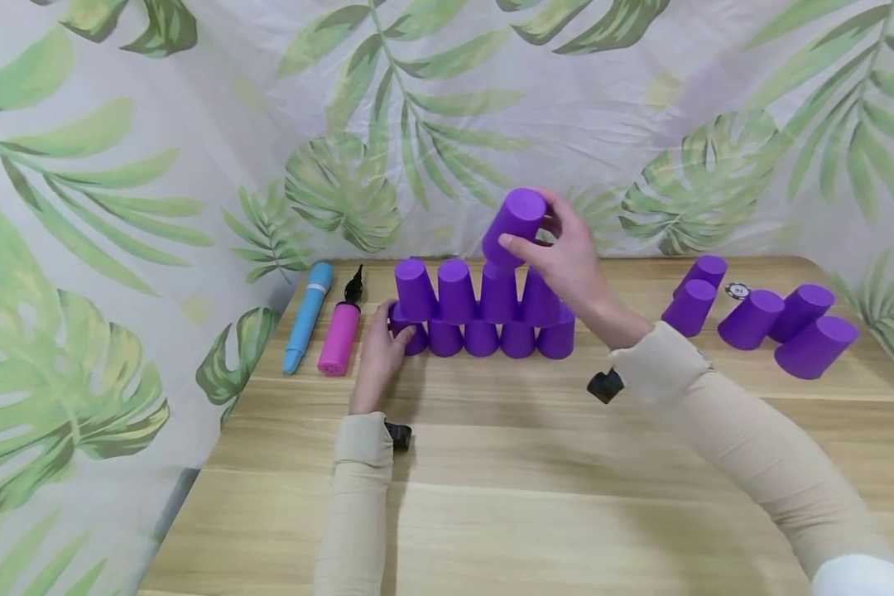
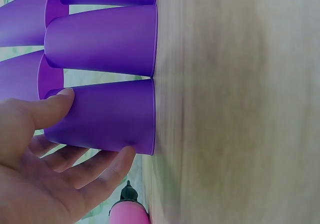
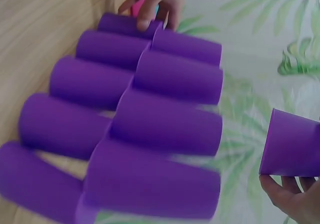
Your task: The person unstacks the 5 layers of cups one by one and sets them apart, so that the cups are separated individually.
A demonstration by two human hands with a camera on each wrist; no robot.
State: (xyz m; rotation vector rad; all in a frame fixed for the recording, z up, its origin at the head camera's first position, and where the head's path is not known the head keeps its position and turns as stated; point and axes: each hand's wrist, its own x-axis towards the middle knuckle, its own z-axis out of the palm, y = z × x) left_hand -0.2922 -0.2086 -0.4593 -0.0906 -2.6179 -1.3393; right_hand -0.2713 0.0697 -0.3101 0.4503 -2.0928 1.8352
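Wood-grained desk (image 1: 484, 505) lies nearest me; farther in, my left grip (image 1: 380, 360) curls round the leftmost bottom cup (image 2: 105, 116). Beyond, my right grip (image 1: 569, 257) pinches a tilted, mouth-down purple cup (image 1: 517, 217), clear above the upper row (image 1: 456, 294); I judge I'm starting a third tier, so the next move calls for levelling it and lowering it across two cups there.

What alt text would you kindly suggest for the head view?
A right hand holds a purple cup above two stacked rows of upside-down purple cups while the left hand holds the bottom row's leftmost cup. Five more cups stand at right.
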